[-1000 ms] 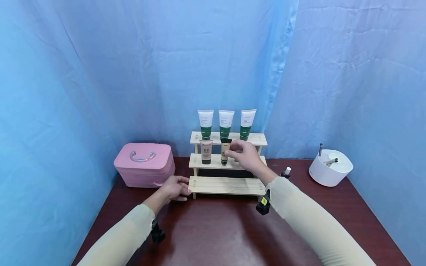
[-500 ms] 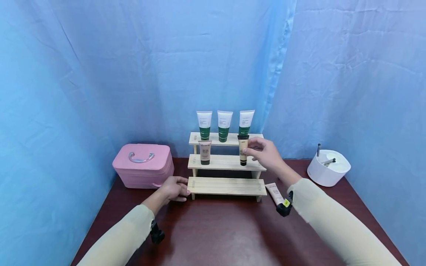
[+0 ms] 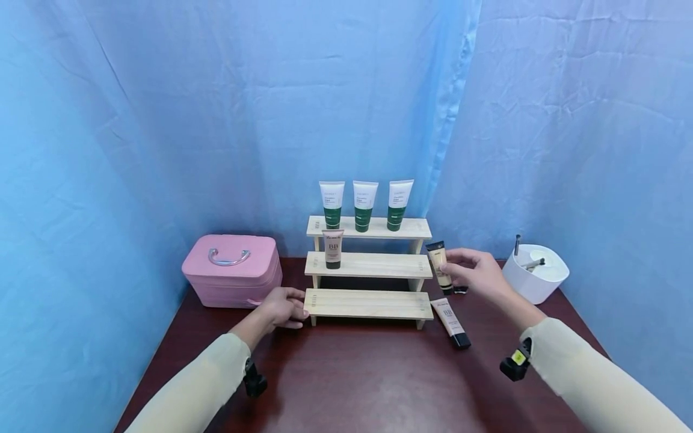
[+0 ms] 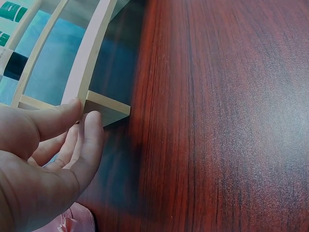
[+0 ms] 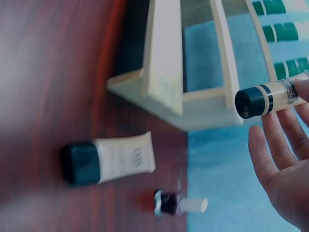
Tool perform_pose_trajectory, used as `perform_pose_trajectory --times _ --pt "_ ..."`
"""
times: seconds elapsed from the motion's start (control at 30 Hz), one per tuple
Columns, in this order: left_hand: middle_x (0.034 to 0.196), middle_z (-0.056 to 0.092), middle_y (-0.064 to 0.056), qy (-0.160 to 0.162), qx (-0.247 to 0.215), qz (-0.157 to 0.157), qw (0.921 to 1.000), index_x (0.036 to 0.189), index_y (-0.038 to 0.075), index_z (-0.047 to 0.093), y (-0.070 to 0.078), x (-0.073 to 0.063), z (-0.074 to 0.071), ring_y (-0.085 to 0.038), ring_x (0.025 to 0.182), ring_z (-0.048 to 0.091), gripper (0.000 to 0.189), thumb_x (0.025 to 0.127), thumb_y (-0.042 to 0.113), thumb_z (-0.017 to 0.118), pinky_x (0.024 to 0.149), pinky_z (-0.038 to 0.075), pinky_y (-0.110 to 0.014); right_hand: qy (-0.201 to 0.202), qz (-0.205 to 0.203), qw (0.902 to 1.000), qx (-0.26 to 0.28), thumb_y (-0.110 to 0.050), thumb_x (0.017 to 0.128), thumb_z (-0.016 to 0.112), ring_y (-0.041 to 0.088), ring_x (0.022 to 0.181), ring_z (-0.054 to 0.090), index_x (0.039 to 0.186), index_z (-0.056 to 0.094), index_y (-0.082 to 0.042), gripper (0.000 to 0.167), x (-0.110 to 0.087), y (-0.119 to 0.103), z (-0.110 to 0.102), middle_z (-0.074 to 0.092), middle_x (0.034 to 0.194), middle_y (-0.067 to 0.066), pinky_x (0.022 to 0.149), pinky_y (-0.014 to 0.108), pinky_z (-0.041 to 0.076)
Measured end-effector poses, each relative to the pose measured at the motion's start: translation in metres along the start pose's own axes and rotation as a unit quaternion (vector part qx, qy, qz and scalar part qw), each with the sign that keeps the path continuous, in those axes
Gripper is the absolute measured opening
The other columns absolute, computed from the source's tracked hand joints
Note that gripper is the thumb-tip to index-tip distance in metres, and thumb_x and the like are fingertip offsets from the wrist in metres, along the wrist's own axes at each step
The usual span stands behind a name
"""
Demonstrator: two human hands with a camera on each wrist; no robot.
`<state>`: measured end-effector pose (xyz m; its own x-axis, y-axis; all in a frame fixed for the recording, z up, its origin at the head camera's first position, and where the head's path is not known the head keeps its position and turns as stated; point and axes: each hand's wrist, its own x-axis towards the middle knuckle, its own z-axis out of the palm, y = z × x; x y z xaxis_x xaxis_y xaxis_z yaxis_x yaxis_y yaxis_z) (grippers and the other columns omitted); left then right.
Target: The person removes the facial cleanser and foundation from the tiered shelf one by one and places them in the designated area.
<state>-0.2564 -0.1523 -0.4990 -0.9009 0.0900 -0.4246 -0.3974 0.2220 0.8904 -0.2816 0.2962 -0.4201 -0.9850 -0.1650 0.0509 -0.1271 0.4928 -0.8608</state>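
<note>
My right hand (image 3: 479, 273) pinches a small cream-coloured cosmetic tube (image 3: 440, 267) with black ends, tilted, just off the right end of the three-step wooden rack (image 3: 368, 302). In the right wrist view, the cosmetic tube (image 5: 280, 95) lies between thumb and fingers, black cap outward. My left hand (image 3: 281, 308) holds the left end of the lowest step; in the left wrist view thumb and fingertips meet at the corner of the wooden rack (image 4: 87, 63). A pink BB cream tube (image 3: 332, 249) stands on the middle step. Another BB cream tube (image 3: 450, 322) lies on the table, right of the rack.
Three white-and-green tubes (image 3: 364, 204) stand on the top step. A pink case (image 3: 233, 267) sits left of the rack. At the right is a white holder (image 3: 522, 281) with brushes. A small bottle with a white cap (image 5: 193, 205) stands near the lying tube.
My right hand has carried the small cream-coloured tube off the middle step, to the right and slightly down, tilting it. The lying BB cream tube has come into view. My left hand stays put.
</note>
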Motion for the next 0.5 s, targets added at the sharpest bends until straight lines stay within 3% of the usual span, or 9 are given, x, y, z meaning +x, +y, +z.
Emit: perform_pose_trajectory --times 0.2,0.5 --pt "0.111 0.063 -0.019 0.002 0.000 -0.001 1.0000 0.141 -0.004 0.053 -0.001 0.001 -0.001 -0.019 0.080 0.067 0.058 0.086 -0.015 0.071 0.069 0.066 -0.038 -0.011 0.015 0.9998 0.012 -0.030 0.095 0.076 0.010 0.087 0.072 0.135 0.062 0.001 0.052 -0.013 0.029 -0.011 0.075 0.111 0.013 0.074 0.044 0.066" --pt "0.110 0.063 -0.018 -0.005 0.001 -0.004 1.0000 0.140 -0.004 0.054 0.001 0.002 -0.002 -0.019 0.080 0.067 0.058 0.086 -0.015 0.071 0.071 0.066 -0.038 -0.030 0.041 0.9986 0.010 -0.026 0.095 0.075 0.015 0.085 0.073 0.135 0.059 0.006 0.053 -0.033 0.068 -0.020 0.074 0.110 0.020 0.073 0.051 0.065"
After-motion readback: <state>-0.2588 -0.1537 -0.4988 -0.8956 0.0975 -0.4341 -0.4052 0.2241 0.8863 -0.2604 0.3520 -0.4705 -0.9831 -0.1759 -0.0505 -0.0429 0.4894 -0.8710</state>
